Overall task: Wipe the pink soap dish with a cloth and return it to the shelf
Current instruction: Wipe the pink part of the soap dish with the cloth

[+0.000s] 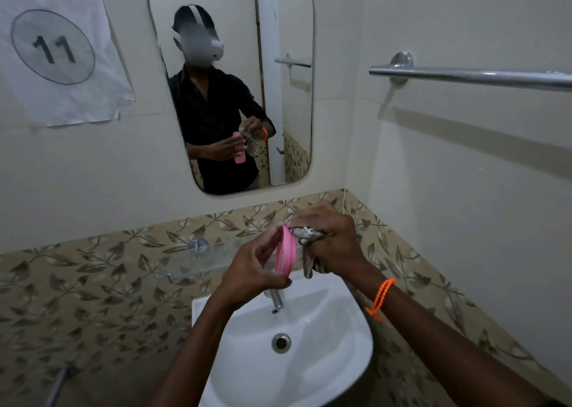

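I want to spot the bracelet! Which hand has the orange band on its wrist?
The right hand, the one gripping the striped cloth, wears the orange beaded band. The left hand, holding the pink plastic soap dish, has a bare wrist.

White sink (pixel 334 338), tap (pixel 276 301), mirror (pixel 230 81), towel rail (pixel 470 75), paper sign (pixel 58 47).

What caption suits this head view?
Left hand holds pink soap dish over sink while right hand wipes with cloth.
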